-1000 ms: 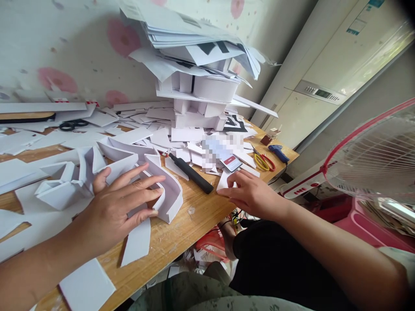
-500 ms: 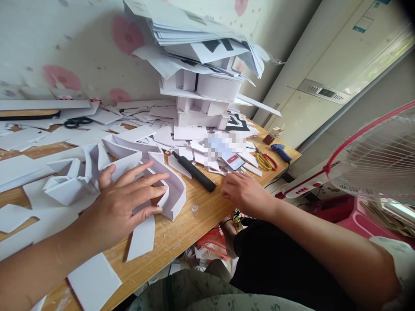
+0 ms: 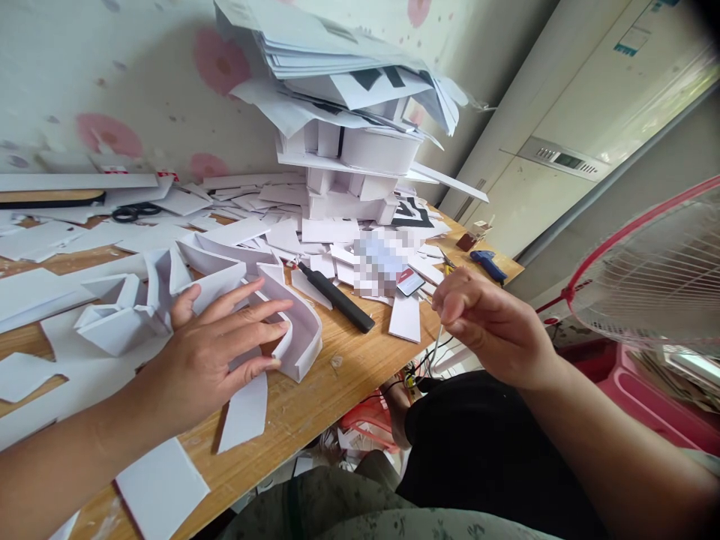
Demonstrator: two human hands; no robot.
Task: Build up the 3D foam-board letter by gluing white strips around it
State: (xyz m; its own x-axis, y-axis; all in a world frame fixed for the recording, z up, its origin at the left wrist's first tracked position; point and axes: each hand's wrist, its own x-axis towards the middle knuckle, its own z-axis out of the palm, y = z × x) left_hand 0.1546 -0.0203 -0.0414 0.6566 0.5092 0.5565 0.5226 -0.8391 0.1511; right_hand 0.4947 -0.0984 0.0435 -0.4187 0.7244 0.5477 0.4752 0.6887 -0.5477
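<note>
My left hand (image 3: 208,349) rests with spread fingers on a white board model (image 3: 124,326), its fingertips and thumb against the curved wall (image 3: 304,337) at the model's right end. My right hand (image 3: 489,319) is raised beyond the table's front edge, fingers curled and pinched together; whatever is between them is too small or hidden to name. Between the hands, a black pen-like tool (image 3: 337,296) lies on the wooden table (image 3: 331,375). A phone (image 3: 409,282) and a white strip (image 3: 405,319) lie left of my right hand.
A tall stack of white board structures (image 3: 365,146) and papers stands at the back. Black scissors (image 3: 135,212) lie at the back left, among many white offcuts. Blue-handled pliers (image 3: 488,265) are near the right corner. A fan (image 3: 652,262) stands to the right.
My right hand has lifted from beside the phone and moved right, its fingers still together. The white strip below the phone is uncovered. My left hand has hardly moved.
</note>
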